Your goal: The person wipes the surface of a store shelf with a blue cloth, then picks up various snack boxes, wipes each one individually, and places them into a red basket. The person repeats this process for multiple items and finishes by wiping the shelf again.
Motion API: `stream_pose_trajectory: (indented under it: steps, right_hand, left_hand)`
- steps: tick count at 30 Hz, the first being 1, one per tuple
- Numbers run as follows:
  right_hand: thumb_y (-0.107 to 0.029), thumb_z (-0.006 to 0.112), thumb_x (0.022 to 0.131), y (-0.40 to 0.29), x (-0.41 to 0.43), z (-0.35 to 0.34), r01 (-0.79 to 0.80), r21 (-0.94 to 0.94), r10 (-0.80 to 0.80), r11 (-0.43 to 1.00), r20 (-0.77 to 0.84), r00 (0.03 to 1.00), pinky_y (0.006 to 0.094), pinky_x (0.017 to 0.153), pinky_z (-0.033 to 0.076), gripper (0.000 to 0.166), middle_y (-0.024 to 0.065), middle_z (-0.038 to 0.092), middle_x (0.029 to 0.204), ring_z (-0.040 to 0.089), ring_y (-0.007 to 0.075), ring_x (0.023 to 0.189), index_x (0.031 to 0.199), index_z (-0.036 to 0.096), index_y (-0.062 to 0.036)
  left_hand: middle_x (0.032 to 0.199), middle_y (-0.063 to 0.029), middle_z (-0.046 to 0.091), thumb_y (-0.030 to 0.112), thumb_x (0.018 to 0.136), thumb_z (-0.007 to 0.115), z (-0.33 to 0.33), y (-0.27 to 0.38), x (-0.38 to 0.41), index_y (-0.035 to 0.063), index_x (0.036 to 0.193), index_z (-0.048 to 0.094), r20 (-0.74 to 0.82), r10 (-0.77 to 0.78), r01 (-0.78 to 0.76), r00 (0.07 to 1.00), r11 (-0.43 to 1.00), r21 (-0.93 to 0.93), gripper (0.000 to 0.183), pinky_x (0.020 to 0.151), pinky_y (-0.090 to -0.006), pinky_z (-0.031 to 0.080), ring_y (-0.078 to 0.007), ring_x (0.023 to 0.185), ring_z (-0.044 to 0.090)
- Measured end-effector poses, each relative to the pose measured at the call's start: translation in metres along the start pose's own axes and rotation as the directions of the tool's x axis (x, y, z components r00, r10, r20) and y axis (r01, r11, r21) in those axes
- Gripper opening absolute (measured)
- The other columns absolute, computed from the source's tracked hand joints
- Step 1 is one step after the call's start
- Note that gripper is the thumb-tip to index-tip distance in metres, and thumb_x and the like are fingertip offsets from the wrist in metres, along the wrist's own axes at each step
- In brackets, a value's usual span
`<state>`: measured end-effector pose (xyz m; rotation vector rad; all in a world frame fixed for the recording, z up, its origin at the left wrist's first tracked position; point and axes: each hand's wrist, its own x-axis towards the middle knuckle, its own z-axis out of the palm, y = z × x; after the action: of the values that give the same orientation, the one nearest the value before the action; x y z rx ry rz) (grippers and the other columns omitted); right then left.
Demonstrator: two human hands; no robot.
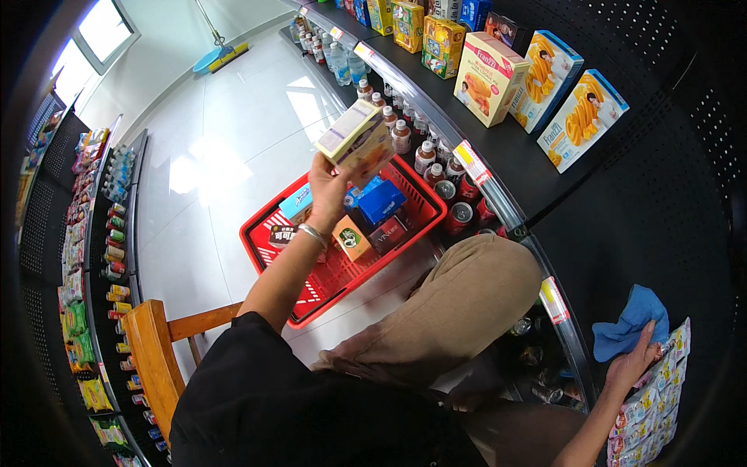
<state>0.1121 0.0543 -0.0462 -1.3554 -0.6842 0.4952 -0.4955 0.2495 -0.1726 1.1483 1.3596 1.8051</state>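
My left hand (328, 190) grips a cream cookie box (357, 137) above the far rim of a red plastic shopping basket (344, 298). Inside the basket lie several packages, among them a light-blue box (296, 203), a dark-blue box (381, 201), an orange box (352, 238) and a dark-red box (388, 235). At the lower right, my right hand (633, 363) holds a blue cloth (630, 321) over the black shelf (583, 245), beside rows of small packets (650, 403). Further up that shelf stand a cream cookie pie box (490, 79) and two blue-and-white boxes (582, 121).
Bottles (401, 137) and cans (459, 216) fill the lower shelf on the right, below the shelf edge. A wooden stool (153, 350) is at my left. Stocked shelves (87, 233) line the far left. A broom (229, 57) and blue dustpan (206, 61) rest by the wall.
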Motion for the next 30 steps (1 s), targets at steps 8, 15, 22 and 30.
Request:
stream_pose_trajectory:
  steps: [8, 15, 22, 30]
  right_hand:
    - [-0.029, 0.067, 0.097, -0.015, -0.016, 0.021, -0.034, -0.001, 0.034, 0.999, 0.004, 0.999, 0.0346, 0.102, 0.045, 0.039, 0.0129, 0.063, 0.123, 0.059, 0.0199, 0.111, 0.124, 0.058, -0.0016]
    - [-0.027, 0.063, 0.099, -0.019, -0.021, 0.044, -0.119, 0.063, 0.116, 0.991, 0.054, 0.992, 0.0296, 0.09, 0.048, 0.028, 0.0032, 0.064, 0.109, 0.059, 0.012, 0.099, 0.117, 0.062, -0.0052]
    - [-0.032, 0.064, 0.098, -0.017, -0.03, 0.049, -0.113, -0.054, 0.121, 0.992, 0.196, 0.973, 0.0299, 0.09, 0.049, 0.034, 0.006, 0.065, 0.107, 0.06, 0.0129, 0.097, 0.112, 0.063, -0.0012]
    - [-0.026, 0.062, 0.098, -0.024, -0.048, 0.046, 0.035, -0.227, 0.06, 0.973, 0.398, 0.915, 0.0292, 0.072, 0.052, 0.028, 0.0051, 0.069, 0.084, 0.062, 0.011, 0.076, 0.096, 0.068, 0.0009]
  left_hand:
    - [0.138, -0.0235, 0.048, 0.017, 0.086, 0.072, -0.037, -0.036, 0.022, -0.0056, 0.14, 0.04, -0.274, 0.104, 0.058, 0.956, 0.85, 0.523, 0.067, 0.102, -0.0402, 0.046, -0.0339, 0.123, 0.053]
    - [0.127, -0.0134, 0.054, 0.003, 0.087, 0.066, 0.061, 0.037, 0.015, 0.0005, 0.131, 0.049, -0.039, 0.203, -0.187, 0.978, 0.948, 0.258, 0.048, 0.095, -0.0347, 0.049, -0.0247, 0.116, 0.055]
    - [0.118, -0.0136, 0.056, 0.005, 0.082, 0.074, 0.253, 0.133, -0.007, 0.0028, 0.131, 0.049, 0.438, 0.443, -0.479, 0.782, 0.877, -0.032, 0.055, 0.091, -0.0342, 0.049, -0.0253, 0.108, 0.058]
    - [0.128, -0.0247, 0.051, 0.039, 0.068, 0.089, 0.388, 0.141, -0.013, -0.007, 0.135, 0.037, 0.358, 0.27, -0.419, 0.894, 0.788, 0.452, 0.097, 0.103, -0.0429, 0.043, -0.039, 0.12, 0.052]
